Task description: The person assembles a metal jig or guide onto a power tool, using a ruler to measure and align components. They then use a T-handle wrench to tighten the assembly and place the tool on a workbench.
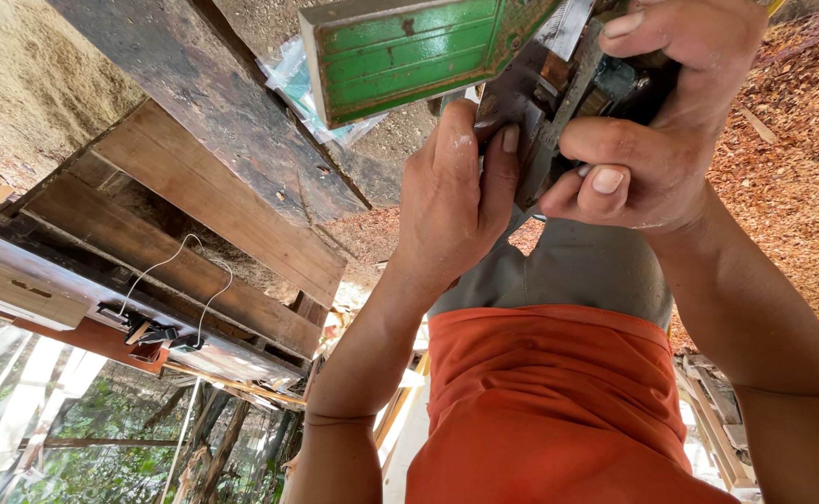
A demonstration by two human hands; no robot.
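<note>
I see the view upside down, with my orange shirt (549, 411) and grey shorts (568, 271) at the bottom and both bare arms reaching up toward the top edge. My left hand (456, 201) is wrapped around the dark metal body of a planer (540, 103), thumb and fingers pressed together on its lower part. My right hand (657, 121) is clamped on the same tool from the other side, fingers curled over a dark block of it and the thumb tucked under. The planer's green ribbed plate (409, 56) juts left from between my hands, worn and rust-flecked at the edges. Just behind the plate a clear plastic bag (293, 79) lies on the ground; I cannot tell what is in it. Wood shavings (792, 177) cover the ground along the right edge, and pale sawdust (27, 75) fills the top left corner. Left of my hands run weathered planks (214, 196), laid side by side, one dark board (223, 103) above them. Near the lower end of the planks a white cord (181, 271) loops down to a small black clip (153, 331).
</note>
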